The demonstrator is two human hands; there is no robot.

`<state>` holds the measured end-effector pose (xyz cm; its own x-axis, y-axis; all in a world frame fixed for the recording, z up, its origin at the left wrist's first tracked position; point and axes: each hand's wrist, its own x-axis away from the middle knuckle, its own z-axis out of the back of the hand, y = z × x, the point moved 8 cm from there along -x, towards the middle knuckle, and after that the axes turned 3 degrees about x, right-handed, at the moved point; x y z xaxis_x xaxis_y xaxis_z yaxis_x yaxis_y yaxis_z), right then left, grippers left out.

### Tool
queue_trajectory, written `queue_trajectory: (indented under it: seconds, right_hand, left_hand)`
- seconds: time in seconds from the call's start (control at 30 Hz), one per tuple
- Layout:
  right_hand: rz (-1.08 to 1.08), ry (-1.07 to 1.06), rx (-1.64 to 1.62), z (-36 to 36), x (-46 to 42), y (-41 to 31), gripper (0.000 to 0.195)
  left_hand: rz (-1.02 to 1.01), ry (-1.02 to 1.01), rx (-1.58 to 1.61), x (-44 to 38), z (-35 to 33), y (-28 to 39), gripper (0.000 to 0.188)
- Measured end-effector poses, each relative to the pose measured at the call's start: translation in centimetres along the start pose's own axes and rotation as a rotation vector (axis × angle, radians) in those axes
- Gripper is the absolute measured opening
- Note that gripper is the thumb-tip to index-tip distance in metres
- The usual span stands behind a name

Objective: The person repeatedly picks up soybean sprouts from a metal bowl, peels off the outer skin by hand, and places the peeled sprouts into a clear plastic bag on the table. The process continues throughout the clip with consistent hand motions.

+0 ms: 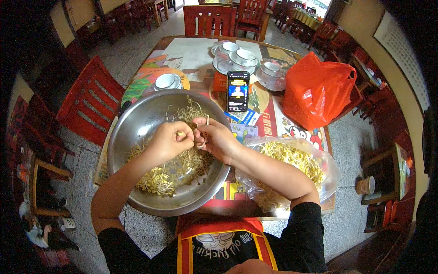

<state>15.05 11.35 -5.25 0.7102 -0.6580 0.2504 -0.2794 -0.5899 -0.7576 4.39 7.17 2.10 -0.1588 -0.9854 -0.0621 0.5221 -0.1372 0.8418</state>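
Note:
Over a wide stainless steel bowl (118, 150), both hands meet with their fingertips close together. My left hand (169, 140) is curled, with a yellow bean sprout head (180, 134) showing between its fingers. Pale sprout stems (202, 145) hang from the fingers of my right hand (220, 142). Yellow-headed bean sprouts (155, 181) lie in the near left of the bowl. Thin brownish root trimmings (191, 111) are heaped along its far and right side, partly hidden by my hands. Beneath my right forearm, a clear plastic bag (330, 164) holds more bean sprouts (291, 154).
A phone (238, 92) with a lit screen stands upright beyond the bowl. Stacked white bowls and plates (244, 58) sit farther back. An orange-red plastic bag (316, 92) occupies the table's right side. A red wooden chair (92, 102) stands at left; another person (36, 227) is at the far left.

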Motion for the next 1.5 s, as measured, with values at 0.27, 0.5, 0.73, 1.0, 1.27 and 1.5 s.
queue_trajectory:
  seconds: [0.27,0.5,0.73,1.0,1.27,1.5]
  right_hand:
    - [-0.048,-0.124,-0.206,-1.0,1.0,-1.2,0.038]
    - [0.040,-0.181,-0.325,-2.2,3.5,-3.9,0.055]
    - [0.093,-0.209,-0.409,-1.5,7.4,-5.4,0.058]
    - [0.202,-0.128,-0.382,1.1,14.8,-8.1,0.061]
    - [0.372,-0.165,-0.486,6.5,22.7,-8.2,0.066]
    - [0.548,0.010,-0.738,11.4,27.5,-7.8,0.064]
  left_hand:
    - [-0.032,0.120,-0.141,-0.4,2.4,-0.8,0.021]
    - [0.040,0.097,-0.147,-0.8,3.6,-2.4,0.014]
    - [-0.075,0.140,-0.019,-1.3,2.1,-0.3,0.010]
    - [-0.110,-0.150,0.188,-0.1,-6.0,10.9,0.023]
    - [-0.494,-0.208,0.032,-3.2,-15.6,17.6,0.012]
    - [-0.018,-0.388,0.468,-4.1,-21.2,14.6,0.010]
